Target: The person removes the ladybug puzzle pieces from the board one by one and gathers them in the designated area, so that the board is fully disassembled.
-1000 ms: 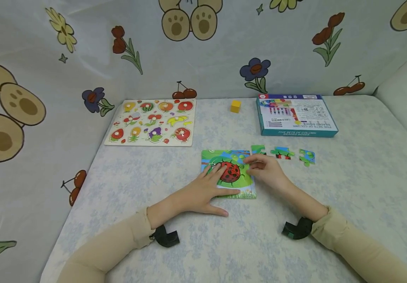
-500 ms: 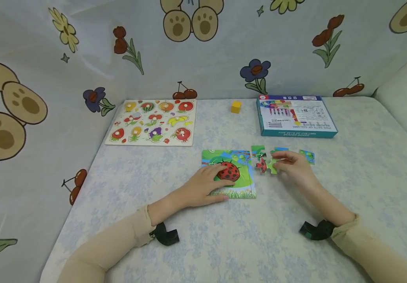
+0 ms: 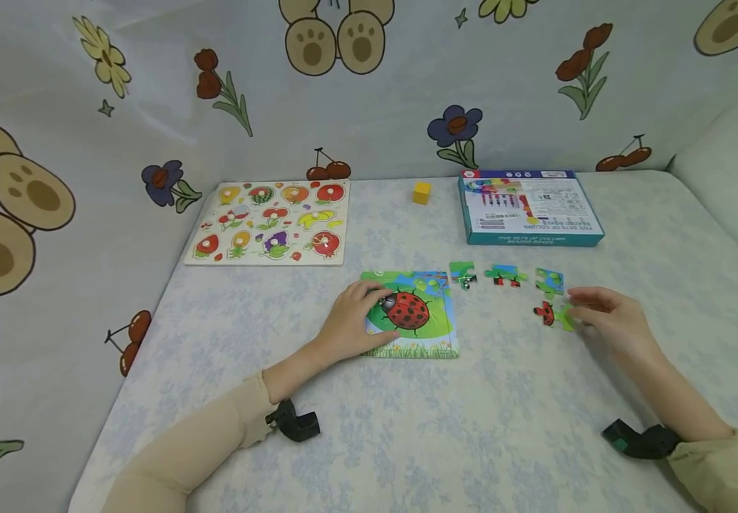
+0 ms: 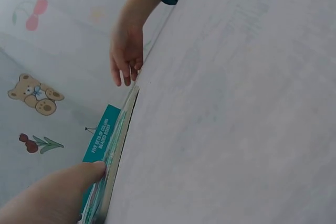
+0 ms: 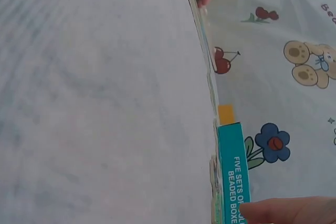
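Observation:
In the head view, a square ladybug puzzle board (image 3: 407, 310) lies on the table. My left hand (image 3: 346, 320) rests over its left side, fingers bent and thumb spread on the board. The left wrist view shows the left thumb (image 4: 86, 174) at the board's edge. To the right, my right hand (image 3: 612, 317) pinches a red and green puzzle piece (image 3: 545, 313) by its right end. Three other pieces lie in a row behind it: a left piece (image 3: 462, 273), a middle piece (image 3: 506, 274) and a right piece (image 3: 550, 281).
A fruit puzzle board (image 3: 266, 223) lies at the back left of the table. Behind the ladybug board stands a yellow cube (image 3: 422, 192). A flat teal-edged box (image 3: 529, 208) lies at the back right, just behind the loose pieces. A patterned cloth hangs along the back.
My right hand has moved right from the board's right edge, bringing the red and green piece with it. My left hand has drawn back toward the board's left edge, uncovering the ladybug.

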Motion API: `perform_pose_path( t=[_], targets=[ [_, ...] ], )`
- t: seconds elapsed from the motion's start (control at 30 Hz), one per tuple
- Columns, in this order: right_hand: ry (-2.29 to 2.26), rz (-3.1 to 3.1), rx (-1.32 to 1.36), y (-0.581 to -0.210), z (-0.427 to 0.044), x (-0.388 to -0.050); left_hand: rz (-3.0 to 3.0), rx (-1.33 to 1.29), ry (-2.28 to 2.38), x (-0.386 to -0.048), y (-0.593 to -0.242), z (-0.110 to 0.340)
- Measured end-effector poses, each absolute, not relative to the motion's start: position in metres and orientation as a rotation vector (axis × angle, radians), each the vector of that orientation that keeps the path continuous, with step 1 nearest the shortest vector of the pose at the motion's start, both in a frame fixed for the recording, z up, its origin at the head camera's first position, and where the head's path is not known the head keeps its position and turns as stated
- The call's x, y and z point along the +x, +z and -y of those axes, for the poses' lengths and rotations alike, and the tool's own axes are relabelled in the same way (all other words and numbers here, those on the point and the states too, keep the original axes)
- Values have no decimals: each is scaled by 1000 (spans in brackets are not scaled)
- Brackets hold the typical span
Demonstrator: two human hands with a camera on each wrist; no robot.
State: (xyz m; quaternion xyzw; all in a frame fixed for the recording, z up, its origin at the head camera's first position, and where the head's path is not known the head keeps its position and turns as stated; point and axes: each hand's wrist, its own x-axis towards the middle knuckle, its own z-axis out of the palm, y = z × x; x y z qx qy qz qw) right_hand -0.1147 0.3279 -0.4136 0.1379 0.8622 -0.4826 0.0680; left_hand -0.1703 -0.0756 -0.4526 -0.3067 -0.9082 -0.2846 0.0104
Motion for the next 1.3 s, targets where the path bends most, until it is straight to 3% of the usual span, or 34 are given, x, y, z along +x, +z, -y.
perform_pose_path(
  t=[0.2, 0.53, 0.8, 1.07, 1.3],
  targets=[
    [-1329, -2671, 298, -401, -284, -128, 2853, -895, -924, -171, -454, 78],
    [-1356, -2597, -417, -408, -163, -155, 2862, -873, -953, -175, -452, 79],
    [-1137, -2719, -641, -415, -136, -159, 2877, -883, -931, -174, -453, 79],
    [-1307, -2648, -685, -421, -139, -164, 2899, -895, -914, -174, -453, 78],
    [-1637, -2404, -267, -421, -145, -169, 2902, -893, -912, -174, -453, 79]
  ],
)
